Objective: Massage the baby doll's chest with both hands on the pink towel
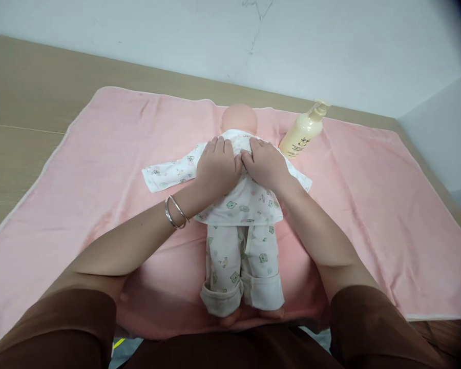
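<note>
A baby doll lies face down, its bald head away from me. It wears a white patterned top and matching trousers with rolled cuffs. My left hand rests flat on the left of the doll's upper back, fingers pointing up toward the head. My right hand lies on the right of the upper back, its fingers on the cloth. The two thumbs meet or nearly meet at the middle. Neither hand grips anything.
A pink blanket lies under the doll on a wooden surface. A cream pump bottle is on the blanket, right of the doll's head. A pale wall rises behind.
</note>
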Demonstrator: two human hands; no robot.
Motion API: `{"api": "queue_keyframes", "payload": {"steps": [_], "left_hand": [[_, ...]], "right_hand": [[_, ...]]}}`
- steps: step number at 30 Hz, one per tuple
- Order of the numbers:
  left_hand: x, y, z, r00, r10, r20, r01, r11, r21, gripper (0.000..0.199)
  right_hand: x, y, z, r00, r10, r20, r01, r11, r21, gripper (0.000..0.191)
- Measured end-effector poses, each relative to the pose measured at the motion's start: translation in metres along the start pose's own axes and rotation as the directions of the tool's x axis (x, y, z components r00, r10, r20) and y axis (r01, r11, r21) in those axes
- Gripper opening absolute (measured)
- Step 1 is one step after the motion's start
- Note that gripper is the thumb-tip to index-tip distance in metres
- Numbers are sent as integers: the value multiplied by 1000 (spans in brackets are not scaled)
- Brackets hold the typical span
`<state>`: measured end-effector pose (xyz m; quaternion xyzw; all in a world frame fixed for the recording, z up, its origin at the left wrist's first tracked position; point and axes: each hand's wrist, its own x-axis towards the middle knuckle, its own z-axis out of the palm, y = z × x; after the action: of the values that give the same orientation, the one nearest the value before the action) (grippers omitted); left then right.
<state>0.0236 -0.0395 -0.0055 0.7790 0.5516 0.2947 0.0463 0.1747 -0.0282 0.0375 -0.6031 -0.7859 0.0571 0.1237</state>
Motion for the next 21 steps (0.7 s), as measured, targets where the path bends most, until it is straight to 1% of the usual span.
{"api": "queue_keyframes", "payload": {"steps": [3, 5, 7, 9, 11, 13, 16, 19, 21], "left_hand": [[-8, 13, -9, 1000, 14, 17, -16, 997, 73, 57], [-9, 14, -10, 999, 32, 24, -34, 994, 99, 57], [-3, 6, -9, 997, 64, 44, -67, 994, 89, 52], [8, -6, -8, 993, 87, 80, -92, 994, 60, 44], [17, -16, -7, 991, 80, 111, -85, 995, 44, 39], [18, -17, -7, 993, 54, 107, -61, 996, 60, 39], [5, -4, -7, 998, 37, 45, -41, 996, 79, 47], [-11, 12, -6, 999, 51, -3, -51, 997, 51, 54], [-15, 15, -7, 998, 62, -10, -61, 997, 55, 55]], "right_hand": [[1, 4, -3, 998, -50, 40, 50, 999, 4, 46], [1, 5, -3, 997, -65, 40, 66, 998, -19, 48], [-2, 0, -3, 999, -50, 17, 51, 996, -75, 48], [-11, -9, -5, 1000, -23, -3, 22, 991, -131, 46], [-21, -19, -9, 1000, -3, -4, 2, 987, -161, 43], [-29, -26, -12, 1000, 11, 0, -11, 985, -171, 40], [-25, -25, -12, 999, 40, 7, -38, 987, -153, 42], [-10, -14, -5, 999, 45, -10, -46, 995, -92, 43], [-3, -10, 0, 999, 33, -20, -34, 997, -70, 45]]}}
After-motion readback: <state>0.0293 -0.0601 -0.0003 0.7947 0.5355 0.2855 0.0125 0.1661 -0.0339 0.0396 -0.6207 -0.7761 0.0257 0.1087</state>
